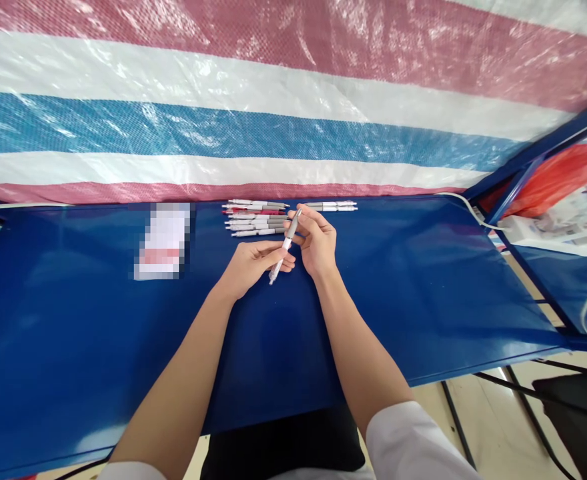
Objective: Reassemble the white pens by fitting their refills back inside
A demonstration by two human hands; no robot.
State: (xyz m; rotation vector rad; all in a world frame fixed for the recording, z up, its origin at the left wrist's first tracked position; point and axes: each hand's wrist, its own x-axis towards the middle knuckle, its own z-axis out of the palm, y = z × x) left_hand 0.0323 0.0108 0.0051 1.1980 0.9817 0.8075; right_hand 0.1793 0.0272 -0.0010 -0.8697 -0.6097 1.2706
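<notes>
A white pen with a grey grip (286, 245) is held at a slant above the blue table, its grey tip up and to the right. My left hand (257, 265) pinches the white barrel between thumb and fingers. Around the grey tip end, the fingers of my right hand (317, 240) are closed. Just beyond my hands lies a stack of several pens (256, 223), mostly white and grey, one with red. To the right of that stack, a smaller group of white and grey pens (331, 206) lies near the table's back edge.
A blurred white card or packet with a red band (161, 240) lies on the blue table (413, 287) at left. Behind hangs a striped plastic sheet (273, 133). At right stand a blue frame post (516, 190), a red plastic bag (563, 177) and a white cable (466, 203).
</notes>
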